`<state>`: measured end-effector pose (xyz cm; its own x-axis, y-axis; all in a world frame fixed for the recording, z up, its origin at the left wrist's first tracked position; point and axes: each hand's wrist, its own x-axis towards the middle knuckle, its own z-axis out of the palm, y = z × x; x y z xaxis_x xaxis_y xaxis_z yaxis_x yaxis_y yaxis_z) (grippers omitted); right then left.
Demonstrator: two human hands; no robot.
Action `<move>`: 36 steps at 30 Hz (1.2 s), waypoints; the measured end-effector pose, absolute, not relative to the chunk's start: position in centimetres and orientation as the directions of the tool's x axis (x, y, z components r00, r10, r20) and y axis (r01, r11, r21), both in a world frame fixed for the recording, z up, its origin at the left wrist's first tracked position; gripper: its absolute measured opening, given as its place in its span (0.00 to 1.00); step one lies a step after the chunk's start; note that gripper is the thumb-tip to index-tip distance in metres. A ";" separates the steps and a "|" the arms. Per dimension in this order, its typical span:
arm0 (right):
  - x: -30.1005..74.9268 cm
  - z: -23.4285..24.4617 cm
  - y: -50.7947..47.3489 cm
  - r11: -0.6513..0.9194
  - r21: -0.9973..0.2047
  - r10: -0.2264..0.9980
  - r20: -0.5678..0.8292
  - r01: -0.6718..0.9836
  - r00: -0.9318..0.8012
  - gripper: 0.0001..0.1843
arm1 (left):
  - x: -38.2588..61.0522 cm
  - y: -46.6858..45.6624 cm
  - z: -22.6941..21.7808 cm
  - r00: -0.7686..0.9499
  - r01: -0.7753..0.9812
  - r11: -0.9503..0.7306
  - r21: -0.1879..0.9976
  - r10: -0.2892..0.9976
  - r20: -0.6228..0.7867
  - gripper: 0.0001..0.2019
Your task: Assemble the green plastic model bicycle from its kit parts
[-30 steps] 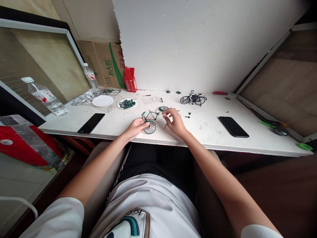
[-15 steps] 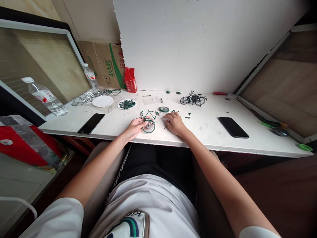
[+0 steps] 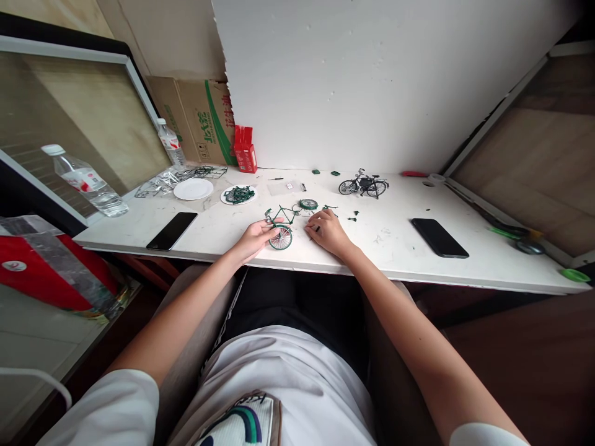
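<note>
My left hand is closed on a small green model bicycle, thumb and fingers at its front wheel. The bicycle's frame points to the right, and I see only the one wheel fitted. Just right of it, my right hand is on the table with its fingers pinched together. Whatever sits between those fingertips is too small to make out. A loose green wheel lies beyond my right hand, and a thin green part is by its knuckles.
A black model bicycle stands at the back right. Small plates, one holding green parts, are at the left. Phones lie on both sides. A bottle leans near the left edge, and a red box stands behind.
My right hand's fingers have drawn together and lifted slightly; the thin dark piece seen under them before is no longer visible. My left hand and the green bicycle have barely moved.
</note>
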<state>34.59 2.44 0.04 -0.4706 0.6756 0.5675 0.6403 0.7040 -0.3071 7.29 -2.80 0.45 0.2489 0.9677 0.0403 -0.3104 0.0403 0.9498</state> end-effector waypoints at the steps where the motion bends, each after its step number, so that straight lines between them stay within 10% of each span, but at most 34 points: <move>1: 34.6 0.1 2.5 0.692 -0.322 0.689 0.561 0.646 -0.458 0.10 | 7.3 -2.8 0.4 0.252 -0.301 0.031 0.953 0.967 0.049 0.30; 8: 34.2 0.2 2.3 0.591 -0.338 0.778 0.478 0.732 -0.408 0.06 | 7.5 -3.0 0.4 0.270 -0.247 -0.030 0.969 0.958 0.099 0.35; 16: 33.4 0.6 1.1 0.587 -0.092 0.762 0.398 0.805 -0.510 0.13 | 7.4 -2.9 0.4 0.283 -0.229 -0.037 0.973 0.954 0.103 0.35; 36: 31.2 1.8 -0.9 0.822 -0.162 0.530 0.566 0.546 -0.631 0.14 | 7.5 -2.7 0.1 0.242 -0.241 -0.034 0.970 0.966 0.094 0.35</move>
